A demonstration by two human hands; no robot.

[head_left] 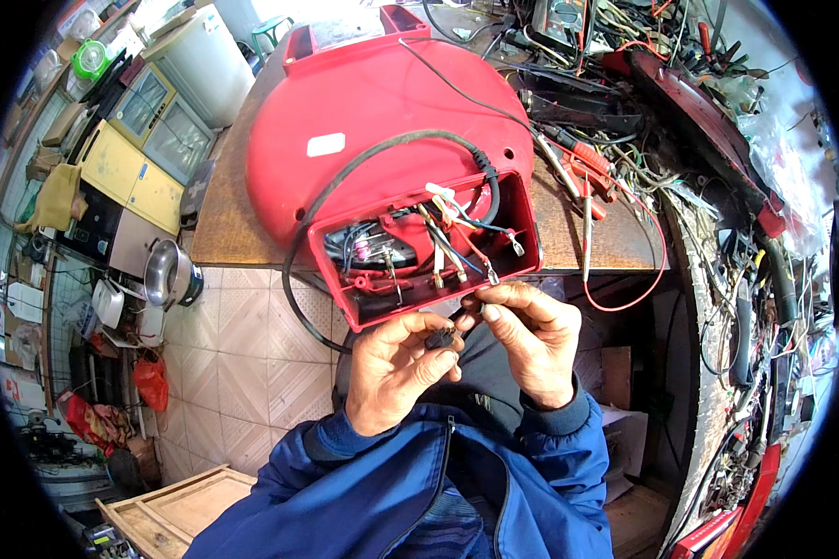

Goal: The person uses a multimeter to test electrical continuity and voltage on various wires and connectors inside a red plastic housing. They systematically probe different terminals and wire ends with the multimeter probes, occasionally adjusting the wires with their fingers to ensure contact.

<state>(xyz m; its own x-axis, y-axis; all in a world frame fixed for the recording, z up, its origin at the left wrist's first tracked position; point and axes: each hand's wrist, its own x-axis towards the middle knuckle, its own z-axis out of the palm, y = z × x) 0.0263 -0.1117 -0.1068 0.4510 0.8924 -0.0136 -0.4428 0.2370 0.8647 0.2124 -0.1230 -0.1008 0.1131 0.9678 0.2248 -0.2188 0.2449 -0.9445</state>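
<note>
In front of the bench's near edge, my left hand (396, 368) pinches a small black part (441, 339). Just beside it, my right hand (533, 337) has thumb and forefinger pressed together; what lies between them is too small to make out. Right above both hands is the open rectangular compartment (343, 312) of a large round red plastic housing (382, 102). Loose wires with metal terminals (492, 275) stick out of that compartment, some over its near rim. A thick black cable (298, 228) loops from the compartment's right side around its left and down behind my left hand.
Red and white test leads (586, 224) hang over the wooden bench (224, 228) at right. Tangled wires, tools and a multimeter (561, 20) crowd the back right. A metal pot (168, 270) stands at left above the tiled floor (238, 326); a wooden frame (172, 508) lies lower left.
</note>
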